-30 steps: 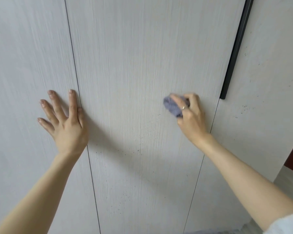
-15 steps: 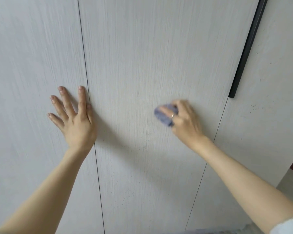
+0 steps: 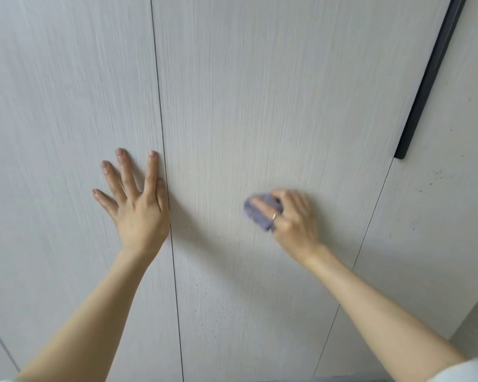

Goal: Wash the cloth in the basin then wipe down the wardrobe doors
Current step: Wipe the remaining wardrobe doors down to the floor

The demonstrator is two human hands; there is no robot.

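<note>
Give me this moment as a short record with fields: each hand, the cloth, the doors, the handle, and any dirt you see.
left hand: flat, fingers spread, pressing the left door beside the seam
right hand: grips the cloth, motion-blurred
cloth: grey-purple, bunched, against the middle door
handle: long, dark, at the middle door's right edge
dirt: dark specks on the right door and the lower middle door

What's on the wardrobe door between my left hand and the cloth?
In the head view, only the seam beside the left hand, then bare pale woodgrain door with a few tiny dark specks, as far as the purple cloth under the right hand.
</note>
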